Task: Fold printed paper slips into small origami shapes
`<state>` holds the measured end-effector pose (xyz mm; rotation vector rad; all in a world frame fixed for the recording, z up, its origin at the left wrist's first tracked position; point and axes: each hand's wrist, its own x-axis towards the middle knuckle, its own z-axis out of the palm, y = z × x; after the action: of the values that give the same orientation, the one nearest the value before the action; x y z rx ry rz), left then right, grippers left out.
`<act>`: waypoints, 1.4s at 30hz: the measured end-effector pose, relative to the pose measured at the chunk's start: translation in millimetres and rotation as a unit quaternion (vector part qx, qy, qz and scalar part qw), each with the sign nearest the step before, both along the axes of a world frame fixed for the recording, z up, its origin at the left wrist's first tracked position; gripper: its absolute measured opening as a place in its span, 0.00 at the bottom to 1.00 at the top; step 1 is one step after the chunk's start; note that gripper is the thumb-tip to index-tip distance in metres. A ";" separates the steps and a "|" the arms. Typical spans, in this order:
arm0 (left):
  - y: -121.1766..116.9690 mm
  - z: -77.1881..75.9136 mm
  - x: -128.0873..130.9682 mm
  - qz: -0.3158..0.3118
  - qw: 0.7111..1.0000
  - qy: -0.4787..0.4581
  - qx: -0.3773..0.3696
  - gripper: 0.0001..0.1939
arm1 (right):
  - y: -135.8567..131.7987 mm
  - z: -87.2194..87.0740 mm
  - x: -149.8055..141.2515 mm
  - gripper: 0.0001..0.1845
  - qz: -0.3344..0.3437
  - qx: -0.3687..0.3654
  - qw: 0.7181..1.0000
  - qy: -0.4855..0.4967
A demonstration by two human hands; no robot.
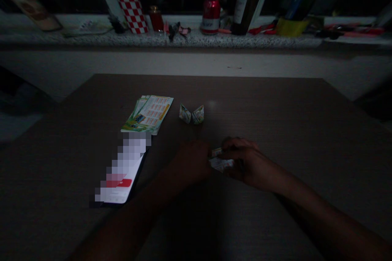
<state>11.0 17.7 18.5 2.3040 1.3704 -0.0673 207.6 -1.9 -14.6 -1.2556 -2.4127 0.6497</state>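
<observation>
Pinching printed paper [222,165] with right fingers [235,154], just right of left hand [194,161], short of far edge of surface [281,108]; cannot tell left fingers' state.

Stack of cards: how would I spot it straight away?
On the table, look left of centre for the glowing phone. The stack lies just beyond its far end. Unlike the folded paper to its right, it's flat, showing rows of red print.

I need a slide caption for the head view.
Left hand and right hand hold printed paper; folded paper and cards sit beyond.
</observation>
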 end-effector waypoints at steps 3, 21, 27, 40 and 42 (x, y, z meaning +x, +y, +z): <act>2.0 -4.1 -5.0 0.012 1.000 -0.013 -0.006 0.11 | 0.4 -1.2 1.2 0.20 0.003 0.007 1.000 0.005; -9.2 -15.3 -16.2 -0.088 0.985 -0.150 0.016 0.11 | -2.5 10.0 4.6 0.19 0.053 0.005 0.998 0.013; -6.6 -18.0 -18.1 -0.116 0.981 -0.125 0.091 0.06 | -1.5 11.6 6.5 0.06 0.077 0.030 0.994 0.065; -13.4 -6.8 -11.8 -0.139 0.913 -0.198 0.328 0.07 | -7.8 11.7 8.4 0.08 0.088 0.279 0.949 0.117; -15.8 -3.6 -10.6 -0.150 0.904 -0.205 0.345 0.08 | -9.9 15.1 6.4 0.08 0.094 0.291 0.946 0.111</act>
<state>0.3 1.8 14.9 2.8435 0.8880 0.8918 214.0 -11.8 0.4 -0.6785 -2.2975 0.0889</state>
